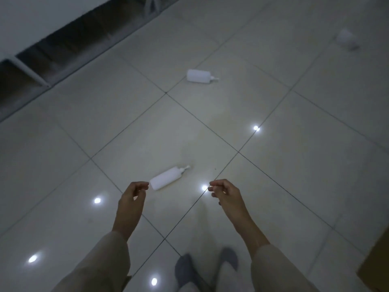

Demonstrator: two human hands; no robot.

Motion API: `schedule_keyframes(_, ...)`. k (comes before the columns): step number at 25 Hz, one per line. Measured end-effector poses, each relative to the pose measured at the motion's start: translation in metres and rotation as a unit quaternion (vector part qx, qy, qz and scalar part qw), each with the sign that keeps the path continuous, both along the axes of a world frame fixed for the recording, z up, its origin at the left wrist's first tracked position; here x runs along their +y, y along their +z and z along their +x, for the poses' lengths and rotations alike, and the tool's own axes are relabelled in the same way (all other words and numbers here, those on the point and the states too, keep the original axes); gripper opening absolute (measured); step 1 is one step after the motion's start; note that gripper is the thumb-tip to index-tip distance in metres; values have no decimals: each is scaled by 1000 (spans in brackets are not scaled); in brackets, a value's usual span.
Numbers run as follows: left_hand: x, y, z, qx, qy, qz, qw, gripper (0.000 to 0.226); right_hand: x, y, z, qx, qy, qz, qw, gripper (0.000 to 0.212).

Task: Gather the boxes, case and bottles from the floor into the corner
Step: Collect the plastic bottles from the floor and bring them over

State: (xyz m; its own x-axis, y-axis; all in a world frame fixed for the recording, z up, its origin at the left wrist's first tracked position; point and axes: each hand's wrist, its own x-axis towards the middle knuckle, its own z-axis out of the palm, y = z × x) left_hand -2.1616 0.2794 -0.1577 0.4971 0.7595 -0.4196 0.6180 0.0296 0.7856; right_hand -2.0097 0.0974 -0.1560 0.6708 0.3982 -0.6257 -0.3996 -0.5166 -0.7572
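Both hands are empty, fingers loosely curled: the left hand (133, 193) hovers just beside the base of the near bottle (167, 178), the right hand (224, 191) at lower centre. That bottle lies on its side on the glossy tile floor (315, 144); a second bottle (200, 76) lies upper centre, well apart. A blurred pale object (347, 40) sits at upper right, a cardboard box (379, 264) at the lower right edge. A sideways nudge could roll the near bottle away; dim light and glare may spoil the reach.
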Motion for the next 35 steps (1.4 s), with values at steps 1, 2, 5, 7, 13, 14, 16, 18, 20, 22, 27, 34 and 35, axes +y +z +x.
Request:
schedule_keyframes(1,7,-10,-5,-1,16,1,1000,21,15,-14,-3,19,19,-10,1000,20)
schedule_keyframes(2,12,-20,-10,0,28,3,1000,21,29,-28,-6,44,37,-23,998,17)
schedule_keyframes(5,28,-62,-18,4,50,8,999,22,69,-84,-12,126,106,-78,983,15)
schedule_keyframes(7,41,-102,-21,9,57,21,998,21,99,-133,-16,158,151,-108,970,27)
schedule_keyframes(13,75,-223,-33,13,114,48,992,21,189,-275,-35,225,32,-93,969,58)
schedule_keyframes(14,78,-242,-35,11,119,51,992,21,204,-295,-37,215,-3,-83,973,62)
schedule_keyframes(16,81,-276,-38,9,127,52,990,21,228,-333,-43,176,-16,-91,980,68)
schedule_keyframes(18,82,-299,-42,9,138,50,989,21,243,-366,-49,123,13,-121,985,69)
schedule_keyframes(20,79,-313,-46,8,147,48,988,21,242,-386,-54,52,49,-150,986,54)
schedule_keyframes(22,72,-317,-48,12,152,37,988,21,230,-393,-52,-8,52,-165,985,36)
schedule_keyframes(27,50,-293,-37,9,132,0,991,21,169,-374,-40,-76,74,-199,974,24)
schedule_keyframes(34,11,-196,-2,11,10,-68,998,19,69,-234,-32,32,59,7,998,29)
schedule_keyframes(35,3,-175,6,10,-14,-83,996,19,58,-203,-32,58,53,43,996,30)
